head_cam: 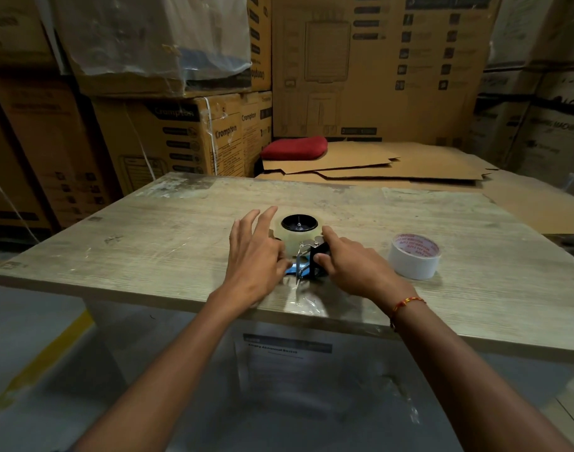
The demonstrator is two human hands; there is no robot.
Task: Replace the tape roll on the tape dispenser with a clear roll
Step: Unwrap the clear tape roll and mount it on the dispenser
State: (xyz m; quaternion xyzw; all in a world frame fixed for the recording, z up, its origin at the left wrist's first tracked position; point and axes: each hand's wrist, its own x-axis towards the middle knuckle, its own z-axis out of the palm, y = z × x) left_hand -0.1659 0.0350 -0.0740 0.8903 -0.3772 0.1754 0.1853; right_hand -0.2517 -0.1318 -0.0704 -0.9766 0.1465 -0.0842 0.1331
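Observation:
A hand tape dispenser (pixel 306 259) lies flat on the wooden table (pixel 168 243), with a clear tape roll (pixel 300 238) seated on its black hub. My right hand (pixel 350 264) grips the dispenser's black handle and metal front. My left hand (pixel 256 256) rests at the dispenser's left side, its thumb near the blue blade guard and its fingers spread beside the clear roll. A strip of clear tape (pixel 306 300) trails from the dispenser toward the near table edge. A white tape roll (pixel 414 256) with a red-printed core stands to the right, apart from both hands.
Stacked cardboard boxes (pixel 187 138) wall off the back and left. Flattened cardboard sheets (pixel 393 164) and a red cushion (pixel 293 147) lie behind the table. A printed label (pixel 287 350) hangs under the table's near edge.

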